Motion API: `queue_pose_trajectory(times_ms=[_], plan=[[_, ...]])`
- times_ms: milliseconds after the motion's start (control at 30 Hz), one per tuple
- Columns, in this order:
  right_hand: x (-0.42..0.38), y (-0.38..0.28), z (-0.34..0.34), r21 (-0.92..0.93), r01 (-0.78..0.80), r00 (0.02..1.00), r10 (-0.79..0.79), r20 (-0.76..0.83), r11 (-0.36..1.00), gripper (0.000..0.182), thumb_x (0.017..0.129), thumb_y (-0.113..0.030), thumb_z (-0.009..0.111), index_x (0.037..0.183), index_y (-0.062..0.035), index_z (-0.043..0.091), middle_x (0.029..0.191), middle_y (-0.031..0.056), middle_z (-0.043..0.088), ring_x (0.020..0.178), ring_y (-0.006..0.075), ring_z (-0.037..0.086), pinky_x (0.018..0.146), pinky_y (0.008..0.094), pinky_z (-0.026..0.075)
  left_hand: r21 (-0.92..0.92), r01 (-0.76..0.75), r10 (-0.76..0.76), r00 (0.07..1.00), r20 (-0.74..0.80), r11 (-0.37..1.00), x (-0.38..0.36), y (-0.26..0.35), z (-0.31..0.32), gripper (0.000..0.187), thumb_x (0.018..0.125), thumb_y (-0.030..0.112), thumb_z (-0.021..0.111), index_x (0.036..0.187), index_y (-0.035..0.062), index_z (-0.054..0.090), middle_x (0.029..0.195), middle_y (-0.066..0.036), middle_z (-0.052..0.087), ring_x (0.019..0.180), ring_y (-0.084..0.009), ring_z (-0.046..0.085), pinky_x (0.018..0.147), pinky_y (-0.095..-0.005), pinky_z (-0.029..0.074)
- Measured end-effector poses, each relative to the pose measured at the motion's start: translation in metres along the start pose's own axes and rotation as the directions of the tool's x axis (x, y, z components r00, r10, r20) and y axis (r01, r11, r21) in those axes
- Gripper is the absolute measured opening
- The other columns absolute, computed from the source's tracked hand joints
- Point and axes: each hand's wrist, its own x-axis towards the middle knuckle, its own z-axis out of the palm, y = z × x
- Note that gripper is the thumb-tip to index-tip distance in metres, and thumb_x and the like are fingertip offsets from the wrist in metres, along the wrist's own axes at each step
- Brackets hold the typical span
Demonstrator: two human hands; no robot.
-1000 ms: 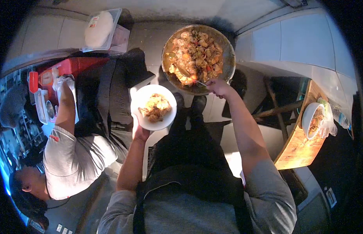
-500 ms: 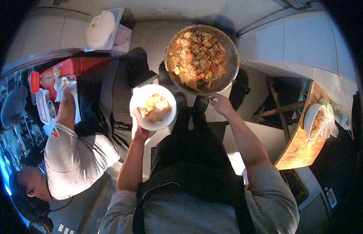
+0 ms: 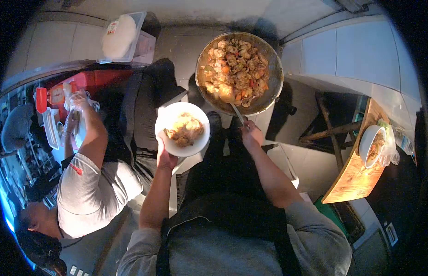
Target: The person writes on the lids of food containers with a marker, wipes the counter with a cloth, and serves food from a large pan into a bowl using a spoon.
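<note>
My left hand [image 3: 166,157] grips the near left side of a white bowl [image 3: 201,141], which holds a portion of chunky stewed food [image 3: 184,128]. My right hand [image 3: 252,135] is closed around the metal handle of a serving spoon [image 3: 238,112]. The spoon's head rests at the near edge of the stew [image 3: 239,69] in a large round pan [image 3: 272,94]. Chunks of meat, orange carrot pieces and red bits show in the pan. The bowl is held to the left of the pan's near side, apart from it.
A co-worker [image 3: 99,188] sits at the left, gloved hands over a red box [image 3: 103,80] and trays. A clear container [image 3: 119,37] with a white round mass stands behind. At the right, another filled bowl [image 3: 365,142] stands on a wooden table [image 3: 352,179] beside a plastic bag [image 3: 389,152].
My right hand has shifted slightly down and left, and the spoon's handle now shows. The bowl has moved slightly right and down. The co-worker's arms have moved, with both hands now showing.
</note>
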Motion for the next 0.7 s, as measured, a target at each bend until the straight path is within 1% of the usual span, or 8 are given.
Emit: queue_pose_trajectory(times_ms=[67, 167, 267, 367, 467, 567, 667, 700], plan=[[-0.002, -0.006, -0.006, -0.021, -0.053, 0.998, 0.054, 0.031, 0.998, 0.026, 0.081, -0.025, 0.063, 0.103, -0.0129, 0.062, 0.092, 0.0143, 0.066, 0.088, 0.0292, 0.063, 0.076, 0.0392, 0.049, 0.012, 0.007, -0.007, 1.000, 0.014, 1.000, 0.002, -0.001, -0.001, 0.067, 0.095, 0.055, 0.022, 0.142, 0.0076, 0.022, 0.143, -0.015, 0.031, 0.130, -0.0315, 0.034, 0.108, -0.0465, 0.030], [0.031, -0.019, -0.002, 0.101, -0.004, 0.998, -0.003, 0.061, 0.995, 0.024, 0.080, -0.019, 0.066, 0.100, -0.0075, 0.063, 0.093, 0.0135, 0.066, 0.087, 0.0242, 0.064, 0.075, 0.0350, 0.049, 0.040, -0.027, 0.023, 0.995, 0.096, 0.999, 0.013, -0.007, -0.010, 0.067, 0.094, 0.056, 0.021, 0.142, 0.0079, 0.022, 0.143, -0.014, 0.031, 0.130, -0.0312, 0.034, 0.108, -0.0467, 0.029], [0.029, 0.003, 0.034, 0.283, -0.014, 1.000, 0.010, 0.014, 0.959, 0.023, 0.078, -0.014, 0.068, 0.098, -0.0035, 0.063, 0.091, 0.0118, 0.067, 0.083, 0.0198, 0.063, 0.072, 0.0325, 0.049, 0.042, -0.025, 0.024, 0.999, 0.035, 0.999, 0.016, -0.009, -0.012, 0.068, 0.094, 0.056, 0.022, 0.142, 0.0086, 0.022, 0.143, -0.014, 0.032, 0.130, -0.0309, 0.034, 0.108, -0.0465, 0.030], [-0.007, 0.022, 0.057, 0.412, -0.112, 0.992, 0.124, -0.001, 0.904, 0.022, 0.077, -0.010, 0.069, 0.097, -0.0034, 0.063, 0.086, 0.0090, 0.067, 0.078, 0.0172, 0.062, 0.070, 0.0316, 0.048, 0.041, -0.024, 0.023, 0.999, 0.025, 0.999, 0.016, -0.010, -0.009, 0.069, 0.093, 0.058, 0.023, 0.142, 0.0096, 0.022, 0.143, -0.013, 0.032, 0.130, -0.0308, 0.035, 0.108, -0.0460, 0.030], [0.027, 0.049, 0.080, 0.461, -0.098, 0.989, 0.140, -0.056, 0.882, 0.023, 0.078, -0.015, 0.068, 0.099, -0.0057, 0.063, 0.087, 0.0115, 0.067, 0.080, 0.0215, 0.064, 0.072, 0.0335, 0.049, 0.072, -0.019, 0.014, 0.997, 0.080, 0.997, 0.016, -0.010, -0.013, 0.070, 0.092, 0.059, 0.025, 0.143, 0.0100, 0.023, 0.142, -0.013, 0.033, 0.129, -0.0307, 0.035, 0.108, -0.0457, 0.030], [0.033, -0.009, 0.019, 0.235, -0.020, 0.982, 0.062, -0.176, 0.972, 0.025, 0.078, -0.020, 0.067, 0.099, -0.0078, 0.063, 0.091, 0.0143, 0.067, 0.085, 0.0270, 0.065, 0.075, 0.0355, 0.049, 0.086, 0.000, 0.001, 1.000, -0.012, 0.996, 0.017, -0.010, -0.017, 0.070, 0.092, 0.059, 0.026, 0.143, 0.0098, 0.023, 0.142, -0.013, 0.034, 0.129, -0.0309, 0.036, 0.108, -0.0455, 0.030], [0.040, -0.002, 0.015, 0.170, 0.056, 0.975, -0.018, -0.221, 0.984, 0.026, 0.078, -0.024, 0.066, 0.100, -0.0104, 0.063, 0.094, 0.0157, 0.066, 0.088, 0.0308, 0.064, 0.075, 0.0377, 0.049, 0.071, 0.002, -0.001, 1.000, -0.014, 0.997, 0.017, -0.012, -0.021, 0.070, 0.093, 0.059, 0.025, 0.143, 0.0095, 0.022, 0.143, -0.013, 0.033, 0.130, -0.0310, 0.035, 0.108, -0.0454, 0.030], [0.035, 0.001, 0.012, 0.175, 0.037, 0.978, 0.000, -0.208, 0.984, 0.025, 0.079, -0.024, 0.066, 0.100, -0.0112, 0.063, 0.092, 0.0154, 0.067, 0.088, 0.0320, 0.064, 0.075, 0.0392, 0.049, 0.066, -0.009, 0.008, 1.000, 0.019, 0.998, 0.018, -0.013, -0.021, 0.070, 0.093, 0.058, 0.025, 0.143, 0.0096, 0.022, 0.143, -0.013, 0.032, 0.130, -0.0311, 0.035, 0.108, -0.0455, 0.030]])
